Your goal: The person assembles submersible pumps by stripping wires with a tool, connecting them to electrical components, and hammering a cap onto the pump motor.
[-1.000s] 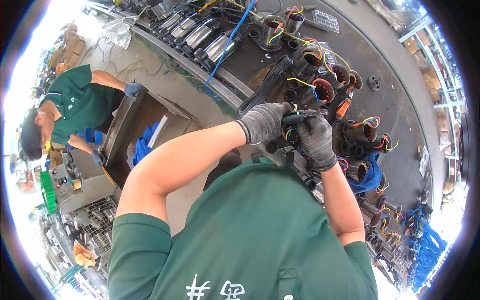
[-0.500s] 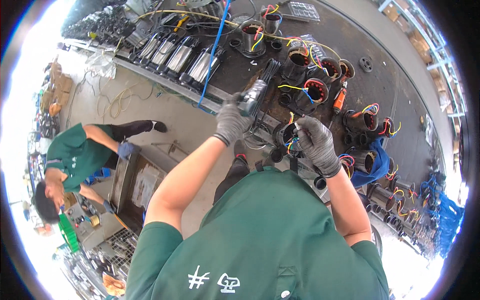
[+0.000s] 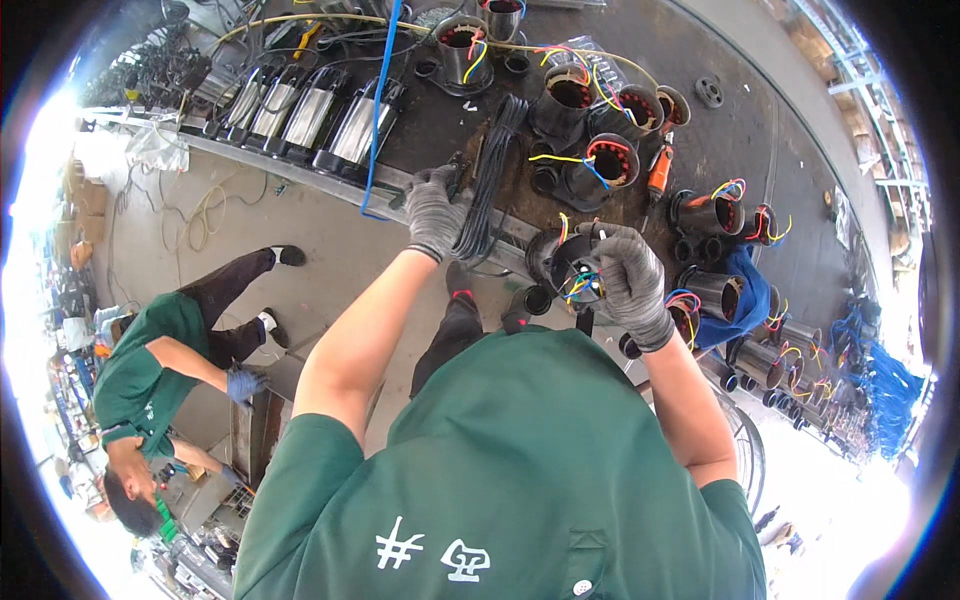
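Observation:
My left hand (image 3: 436,213), in a grey glove, is curled at the bench edge beside a bundle of black cable (image 3: 490,175). A dark piece shows at its fingertips, too small to make out. My right hand (image 3: 634,285), gloved alike, has its fingers bent together over the open end of a black motor housing (image 3: 572,268). Colored wires (image 3: 582,288) stick out of that housing near the fingers. What the right fingers pinch, if anything, is hidden.
More black housings (image 3: 603,168) with colored wires stand on the dark bench (image 3: 735,140). An orange-handled tool (image 3: 660,172), silver-bodied motors (image 3: 352,130), a hanging blue hose (image 3: 378,110) and a blue cloth (image 3: 735,305) are around. At left a co-worker (image 3: 165,355) bends over a metal cart (image 3: 262,425).
The view has shifted, so the bench sits farther left and higher. A shiny grey thing at my left fingertips no longer shows. The co-worker has shifted posture beside the cart.

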Action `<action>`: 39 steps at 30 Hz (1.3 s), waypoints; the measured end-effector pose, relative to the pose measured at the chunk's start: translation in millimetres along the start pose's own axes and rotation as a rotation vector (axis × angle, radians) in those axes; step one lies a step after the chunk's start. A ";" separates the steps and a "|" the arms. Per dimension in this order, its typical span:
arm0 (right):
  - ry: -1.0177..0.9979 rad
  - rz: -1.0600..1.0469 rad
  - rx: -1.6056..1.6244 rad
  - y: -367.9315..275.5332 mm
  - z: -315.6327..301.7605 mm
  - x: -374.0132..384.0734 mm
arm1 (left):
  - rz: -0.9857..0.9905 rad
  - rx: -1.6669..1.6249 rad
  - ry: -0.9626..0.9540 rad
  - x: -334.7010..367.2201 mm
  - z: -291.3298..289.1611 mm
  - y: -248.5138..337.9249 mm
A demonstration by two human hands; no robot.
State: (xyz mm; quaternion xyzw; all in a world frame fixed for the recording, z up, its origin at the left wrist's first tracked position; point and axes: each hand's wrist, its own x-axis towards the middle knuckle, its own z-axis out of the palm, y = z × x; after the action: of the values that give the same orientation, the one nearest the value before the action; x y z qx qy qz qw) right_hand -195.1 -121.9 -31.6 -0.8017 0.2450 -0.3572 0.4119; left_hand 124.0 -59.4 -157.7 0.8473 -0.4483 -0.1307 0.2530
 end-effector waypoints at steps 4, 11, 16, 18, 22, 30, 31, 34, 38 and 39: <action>-0.016 -0.103 -0.085 -0.5 -3.7 -2.0 | 0.131 -0.673 -0.231 -47.1 -46.6 85.4; -0.112 -0.033 -0.130 -9.3 -10.7 6.3 | 0.008 -0.519 -0.935 -80.2 -100.4 152.6; -0.228 0.123 -0.071 -29.7 -17.9 19.2 | -0.072 -0.714 -0.860 -84.9 -75.6 131.2; -0.291 0.071 -0.127 -28.7 -19.9 24.9 | 0.017 -0.706 -0.764 -85.7 -68.8 123.4; -0.406 -0.032 -0.165 -18.8 -20.4 29.0 | 0.305 -0.565 -0.447 -83.5 -80.7 135.4; -0.416 -0.144 -0.182 -19.9 -21.3 33.4 | 0.447 -0.364 -0.444 -92.2 -97.5 146.6; -0.447 -0.175 -0.197 -19.0 -22.4 35.6 | 0.422 -0.366 -0.442 -91.8 -99.1 149.6; -0.476 -0.200 -0.192 -15.6 -25.1 38.6 | 0.370 -0.385 -0.415 -90.1 -118.1 155.3; -0.439 -0.145 -0.156 -15.8 -22.5 35.7 | 0.350 0.013 -0.423 -74.1 -147.4 127.1; -0.434 -0.142 -0.159 -14.5 -22.3 34.3 | 0.377 0.437 -0.503 -67.5 -150.2 122.2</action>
State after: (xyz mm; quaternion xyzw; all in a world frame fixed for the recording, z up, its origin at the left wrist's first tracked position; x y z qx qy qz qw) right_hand -189.4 -148.5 2.2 -0.9049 0.1210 -0.1843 0.3641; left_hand 68.5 -14.3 34.5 0.7255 -0.6616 -0.1870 -0.0318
